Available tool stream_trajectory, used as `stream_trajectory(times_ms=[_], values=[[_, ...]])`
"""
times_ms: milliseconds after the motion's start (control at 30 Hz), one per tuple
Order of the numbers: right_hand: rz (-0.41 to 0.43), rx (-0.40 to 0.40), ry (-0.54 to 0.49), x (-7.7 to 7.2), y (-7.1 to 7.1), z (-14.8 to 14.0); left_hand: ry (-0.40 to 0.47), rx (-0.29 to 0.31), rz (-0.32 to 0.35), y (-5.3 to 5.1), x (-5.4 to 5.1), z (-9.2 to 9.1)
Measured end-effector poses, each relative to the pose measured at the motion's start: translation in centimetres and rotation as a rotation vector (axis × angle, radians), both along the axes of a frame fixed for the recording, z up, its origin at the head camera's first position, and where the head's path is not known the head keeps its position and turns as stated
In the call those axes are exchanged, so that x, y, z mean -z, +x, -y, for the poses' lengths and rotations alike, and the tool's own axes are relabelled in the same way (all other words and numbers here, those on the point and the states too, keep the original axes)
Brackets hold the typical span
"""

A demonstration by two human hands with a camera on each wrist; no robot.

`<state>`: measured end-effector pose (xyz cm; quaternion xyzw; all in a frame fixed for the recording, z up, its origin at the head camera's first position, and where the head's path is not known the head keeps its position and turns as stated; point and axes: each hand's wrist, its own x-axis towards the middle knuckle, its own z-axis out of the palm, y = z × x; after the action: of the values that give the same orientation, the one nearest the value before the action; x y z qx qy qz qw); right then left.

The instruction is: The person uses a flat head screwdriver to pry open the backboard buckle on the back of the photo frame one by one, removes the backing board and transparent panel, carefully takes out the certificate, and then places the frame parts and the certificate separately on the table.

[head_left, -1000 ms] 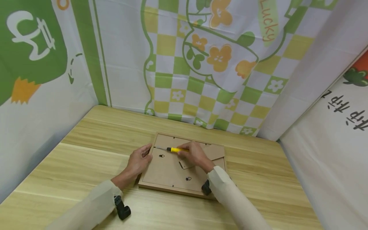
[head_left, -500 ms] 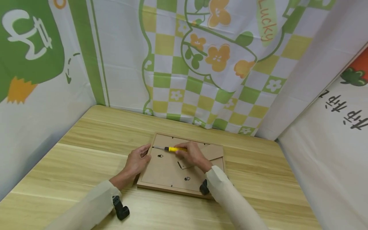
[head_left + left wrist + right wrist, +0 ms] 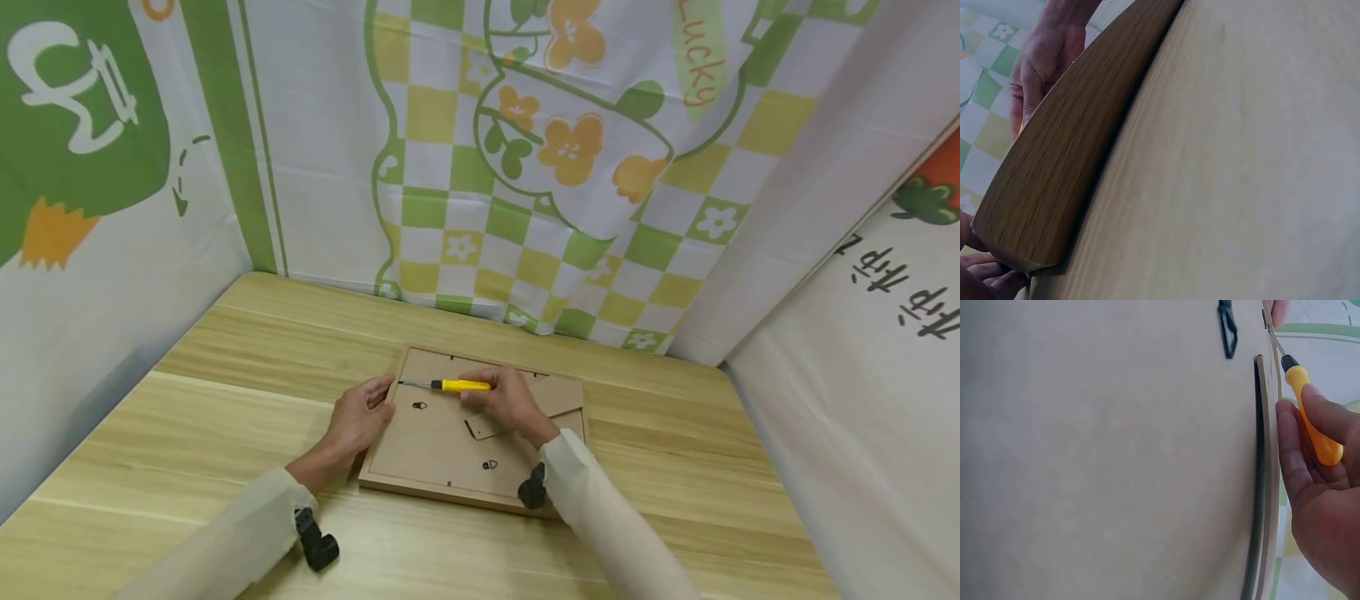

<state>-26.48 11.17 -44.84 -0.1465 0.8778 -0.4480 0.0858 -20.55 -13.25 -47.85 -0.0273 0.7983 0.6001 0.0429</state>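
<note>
A picture frame (image 3: 427, 450) lies back side up on the wooden table, its brown backing board and folded stand (image 3: 558, 398) showing. My right hand (image 3: 506, 400) pinches a screwdriver (image 3: 467, 386) with a yellow handle. The thin shaft points left, its tip at a small black tab (image 3: 401, 382) by the frame's left edge. In the right wrist view the thumb lies along the yellow handle (image 3: 1316, 428). My left hand (image 3: 360, 417) grips the frame's left side; in the left wrist view its fingers (image 3: 988, 272) are at the frame's corner, partly cut off.
Two hanging rings, the upper ring (image 3: 419, 406) and the lower ring (image 3: 490, 465), sit on the backing. More black tabs line the border. A patterned curtain (image 3: 465, 208) hangs behind the table (image 3: 247, 400), and white printed sheets stand at both sides.
The screwdriver's handle has shifted slightly in the right hand, and more of its yellow end shows now. The tip stays at the left tab. The left hand and the frame keep their places.
</note>
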Motion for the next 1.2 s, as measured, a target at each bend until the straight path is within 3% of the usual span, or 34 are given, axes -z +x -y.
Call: stream_trajectory(times_ms=[600,733,967,1200], values=[[0.048,-0.037,-0.076,0.5,-0.4,0.0,-0.007,0.032,-0.023,-0.1,-0.2,0.2],[0.093,-0.031,-0.159,0.5,-0.4,0.2,-0.009,0.034,-0.029,-0.1,-0.3,0.3],[0.197,0.013,-0.395,0.3,-0.6,1.2,-0.009,0.027,-0.032,-0.2,-0.4,0.3],[0.146,-0.012,-0.534,-0.3,0.1,2.7,-0.01,0.031,-0.024,-0.1,-0.3,0.3]])
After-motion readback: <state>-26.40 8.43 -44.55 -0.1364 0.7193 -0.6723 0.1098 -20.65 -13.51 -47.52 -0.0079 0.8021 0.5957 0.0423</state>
